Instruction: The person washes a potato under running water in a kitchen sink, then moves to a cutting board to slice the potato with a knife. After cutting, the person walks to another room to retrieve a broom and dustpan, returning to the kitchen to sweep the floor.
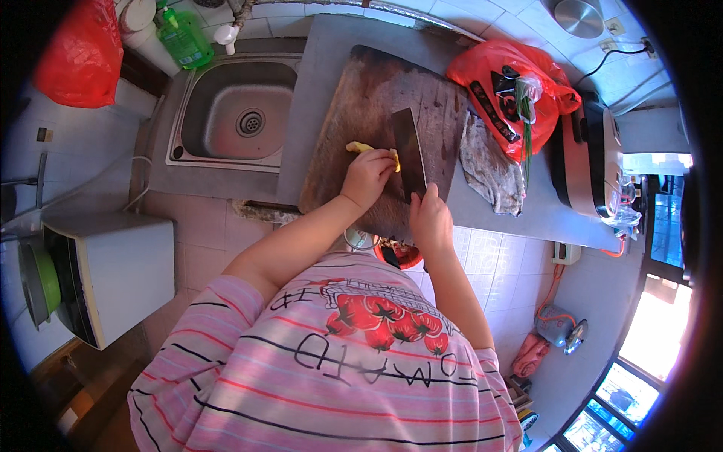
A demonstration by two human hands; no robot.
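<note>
A worn wooden cutting board (367, 101) lies on the grey counter. On it my left hand (370, 176) holds down a yellow piece of food (358, 147), perhaps ginger; one part sticks out to the left of my fingers, another shows at my fingertips beside the blade. My right hand (430, 219) grips the handle of a cleaver (411, 152), whose broad dark blade points away from me, just right of the yellow piece. The handle itself is mostly hidden in my fingers. I cannot tell whether the blade touches the food.
Left of the board is a steel sink (226, 107), with a green soap bottle (183, 39) behind it. To the right lie a grey rag (490, 164) and a red plastic bag (486, 62) with green stalks; a rice cooker (593, 158) stands beyond. A red container (404, 255) is below the board's near edge.
</note>
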